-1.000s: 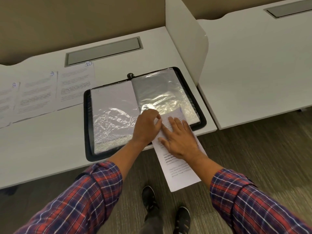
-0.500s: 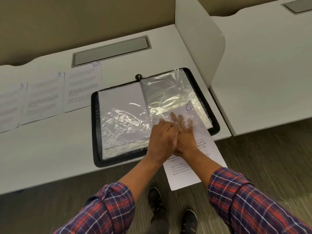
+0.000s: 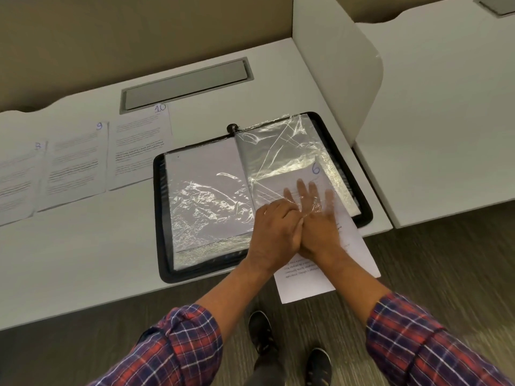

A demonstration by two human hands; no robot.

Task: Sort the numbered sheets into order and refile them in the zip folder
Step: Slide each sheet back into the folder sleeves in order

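Observation:
A black zip folder (image 3: 161, 218) lies open on the white desk (image 3: 83, 260), its clear plastic sleeves spread left and right. The sheet numbered 6 (image 3: 303, 282) sits partly inside the right sleeve (image 3: 281, 151), and its lower half hangs over the desk's front edge. My right hand (image 3: 320, 227) lies flat on this sheet, with its straight fingers under the plastic. Beside and touching it, my left hand (image 3: 274, 235) holds the sleeve's open edge with curled fingers.
Sheets numbered 10 (image 3: 139, 146), 9 (image 3: 75, 162) and 8 (image 3: 16, 179) lie in a row left of the folder. A grey cable hatch (image 3: 184, 84) sits behind them. A white divider panel (image 3: 340, 65) stands right of the folder, with a second desk (image 3: 446, 121) beyond it.
The sheet numbered 6 has slid further up into the right sleeve. My right hand's fingers went under the plastic, and my left hand has closed in beside it.

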